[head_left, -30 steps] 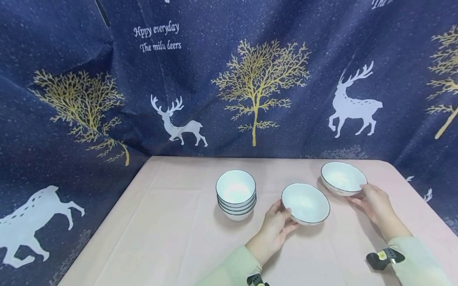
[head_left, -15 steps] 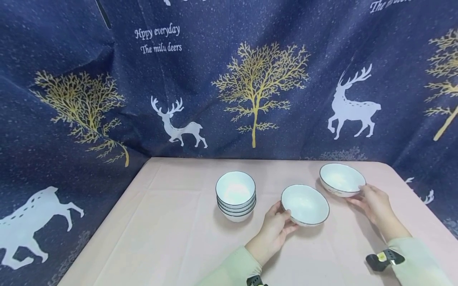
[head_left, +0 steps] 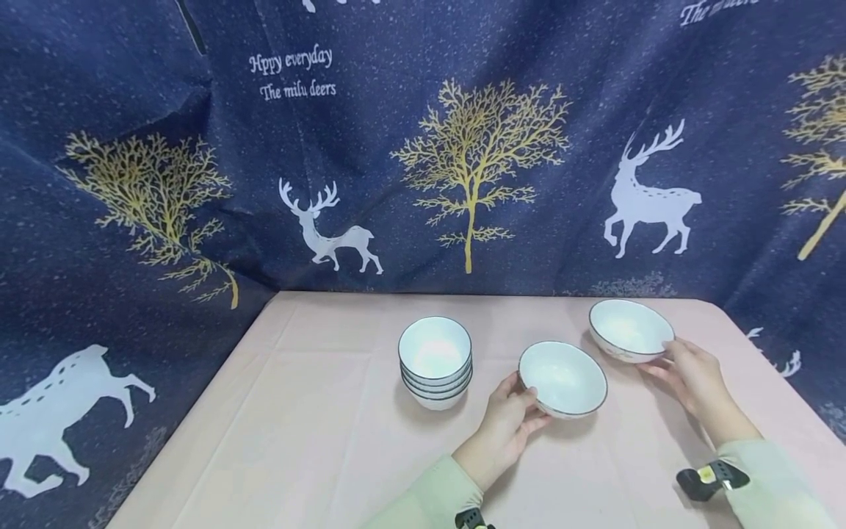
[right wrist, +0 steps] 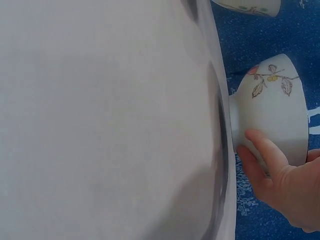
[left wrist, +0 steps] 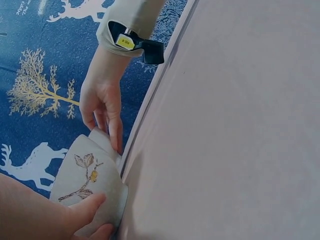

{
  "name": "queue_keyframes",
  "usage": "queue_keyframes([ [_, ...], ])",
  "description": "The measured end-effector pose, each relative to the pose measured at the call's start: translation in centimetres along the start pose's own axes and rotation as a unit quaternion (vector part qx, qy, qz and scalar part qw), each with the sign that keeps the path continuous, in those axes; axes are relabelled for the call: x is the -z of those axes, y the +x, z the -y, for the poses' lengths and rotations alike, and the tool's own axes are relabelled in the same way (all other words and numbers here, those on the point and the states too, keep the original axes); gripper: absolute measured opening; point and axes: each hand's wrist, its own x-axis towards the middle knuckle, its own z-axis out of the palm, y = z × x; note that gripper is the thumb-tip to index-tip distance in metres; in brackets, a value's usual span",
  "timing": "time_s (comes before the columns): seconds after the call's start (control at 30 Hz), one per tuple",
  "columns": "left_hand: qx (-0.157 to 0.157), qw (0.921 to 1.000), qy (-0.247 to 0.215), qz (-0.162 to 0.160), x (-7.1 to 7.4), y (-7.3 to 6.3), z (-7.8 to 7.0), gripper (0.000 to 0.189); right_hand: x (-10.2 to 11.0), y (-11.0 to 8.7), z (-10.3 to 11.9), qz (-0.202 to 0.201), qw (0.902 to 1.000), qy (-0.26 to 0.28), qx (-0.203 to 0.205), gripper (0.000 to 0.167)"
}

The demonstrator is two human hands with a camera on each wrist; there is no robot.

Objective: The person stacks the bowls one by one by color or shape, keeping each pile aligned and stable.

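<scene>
My left hand (head_left: pixel 509 419) grips the near-left rim and side of a white bowl (head_left: pixel 565 378) with a thin dark edge. The thumb lies at the rim, with fingers underneath. Farther right, my right hand (head_left: pixel 690 378) holds a similar bowl (head_left: pixel 631 328) by its right side, thumb at the rim. Both bowls face up, apart from each other. In the left wrist view, the left hand's bowl (left wrist: pixel 95 175) shows a painted twig with leaves. The right wrist view shows a similar pattern on the other bowl (right wrist: pixel 272 105). I cannot tell whether either foot touches the table.
Left of the held bowls stands a nested stack of several matching bowls (head_left: pixel 435 360). A pale pink cloth covers the table (head_left: pixel 297 426). A dark blue curtain (head_left: pixel 529 250) with deer and trees hangs along the back and left edges.
</scene>
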Motion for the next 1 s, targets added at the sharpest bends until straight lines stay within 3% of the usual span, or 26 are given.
queue_keyframes([
  [0.37, -0.002, 1.0000, 0.005, 0.004, 0.1, 0.0, 0.0, 0.059, -0.4, -0.3, 0.2, 0.011, 0.9991, -0.024, 0.034, 0.064],
  [0.57, -0.004, 1.0000, 0.005, 0.004, 0.1, 0.1, 0.2, 0.059, -0.2, -0.4, 0.2, 0.042, 0.9969, 0.030, 0.060, 0.071],
  [0.77, -0.003, 0.9999, 0.004, 0.009, 0.2, 0.1, 0.2, 0.059, -0.2, -0.6, 0.5, 0.095, 0.9831, 0.127, 0.092, 0.019],
  [0.87, -0.003, 0.9999, 0.003, 0.011, 0.2, 0.1, 0.1, 0.059, -0.4, -0.7, 0.8, 0.111, 0.9785, 0.144, 0.097, 0.026],
  [1.0, -0.002, 0.9999, 0.002, 0.013, 0.2, 0.1, 0.0, 0.060, -0.6, -0.9, 1.2, 0.113, 0.9800, 0.130, 0.099, 0.028],
])
